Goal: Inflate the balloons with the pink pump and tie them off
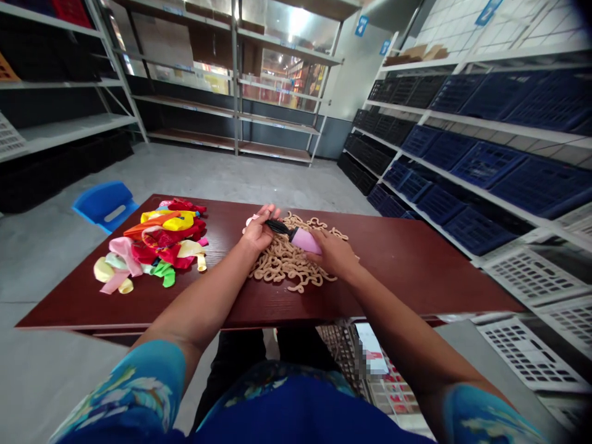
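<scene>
Both my hands meet over a pile of tan, curly, worm-like pieces [282, 264] on the dark red table. My right hand [337, 253] is closed around the pale purple body of a purple-and-black tool [305, 240], whose exact kind I cannot make out. Its black, narrow end points left into my left hand [259, 230]. That hand is turned partly palm up, thumb and fingers curled around the black end. A small pale pink bit shows at the left hand's outer side; what it is stays unclear. To the left lies a heap of colourful uninflated balloons [160, 237].
The brown table [393, 271] spans the view in front of me. A blue chair [105, 203] stands beyond its left edge. Metal shelves [235, 114] line the back, and blue crates [485, 163] fill racks on the right. White baskets [531, 345] sit low at right.
</scene>
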A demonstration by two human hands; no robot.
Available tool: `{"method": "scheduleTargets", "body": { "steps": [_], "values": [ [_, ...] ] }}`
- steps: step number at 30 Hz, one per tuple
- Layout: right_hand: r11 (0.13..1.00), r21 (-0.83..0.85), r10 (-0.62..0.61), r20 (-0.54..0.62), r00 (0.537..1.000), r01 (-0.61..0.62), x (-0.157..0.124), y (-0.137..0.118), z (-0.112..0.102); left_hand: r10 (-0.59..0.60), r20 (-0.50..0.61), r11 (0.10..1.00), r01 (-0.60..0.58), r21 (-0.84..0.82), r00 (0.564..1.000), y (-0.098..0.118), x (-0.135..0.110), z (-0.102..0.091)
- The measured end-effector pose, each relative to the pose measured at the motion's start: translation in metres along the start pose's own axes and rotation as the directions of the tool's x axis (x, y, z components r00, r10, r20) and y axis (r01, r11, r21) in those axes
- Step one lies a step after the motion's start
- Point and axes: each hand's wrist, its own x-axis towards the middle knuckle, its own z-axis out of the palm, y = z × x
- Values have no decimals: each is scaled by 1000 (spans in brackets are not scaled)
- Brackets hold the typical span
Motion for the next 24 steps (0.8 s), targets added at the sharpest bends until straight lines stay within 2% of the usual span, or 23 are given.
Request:
{"method": "scheduleTargets", "body": {
  "steps": [3,7,13,18,24],
  "values": [
    [996,86,-20,-9,1000,21,2,8,1,12,57,1000,-13,17,998,2,-5,7],
    [987,162,0,-19,1000,3,6,21,2,-3,84,1000,0,30,996,5,-12,28],
    [979,199,-51,3,999,49,16,34,1,55,-16,997,-54,49,998,0,-4,62],
    [987,158,-20,79,997,8,10,52,9,161,-134,986,-155,53,978,-4,10,67],
    [995,85,49,105,993,-58,-12,82,17,211,-165,975,-196,107,963,9,17,65]
  ]
}}
